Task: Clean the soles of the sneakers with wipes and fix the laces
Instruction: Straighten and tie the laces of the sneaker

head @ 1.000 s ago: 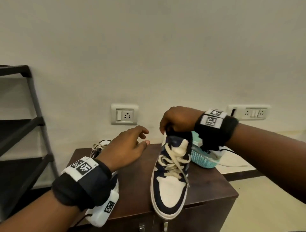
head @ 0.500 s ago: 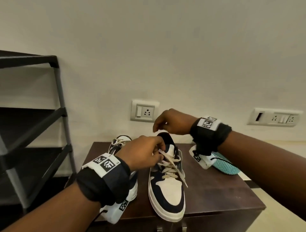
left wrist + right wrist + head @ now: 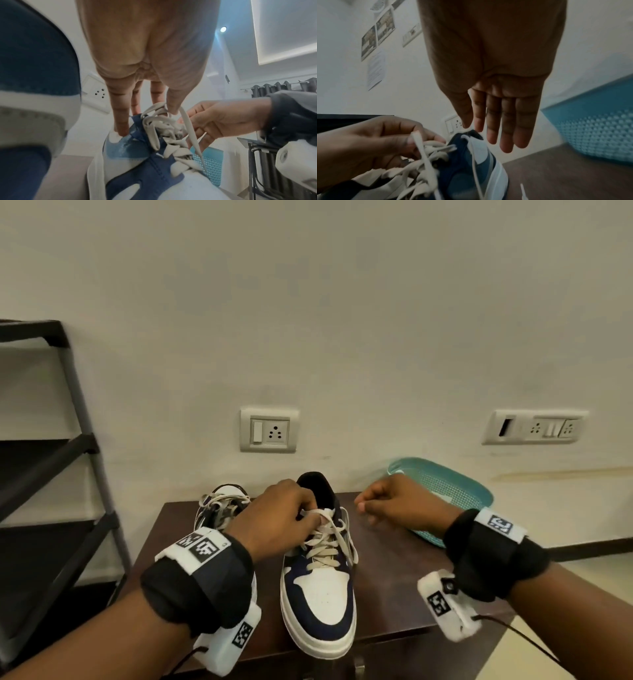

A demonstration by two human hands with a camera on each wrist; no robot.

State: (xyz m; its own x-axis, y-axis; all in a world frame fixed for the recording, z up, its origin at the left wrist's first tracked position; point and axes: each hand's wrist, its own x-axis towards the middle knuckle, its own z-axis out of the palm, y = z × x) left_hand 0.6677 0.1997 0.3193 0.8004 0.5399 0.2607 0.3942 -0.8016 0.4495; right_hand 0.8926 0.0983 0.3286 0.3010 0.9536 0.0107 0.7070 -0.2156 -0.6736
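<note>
Head view's evenly lit, soft indoor light, no hard shadows on the wall (image 3: 342, 302); edges bend w/ wide-angle warp, shelf rack (image 3: 51, 457) leans. From my left wrist: bright, bluish cast, ceiling spot (image 3: 223, 29) glares, cove strip (image 3: 291, 52) glows; the near sneaker (image 3: 30, 67) at frame left is smeared out of focus. Right wrist cam's dim, grainy, my right hand (image 3: 496, 81) mostly in shadow, the basket (image 3: 599, 128) blurred, the laces (image 3: 426, 155) soft w/ motion blur.
</note>
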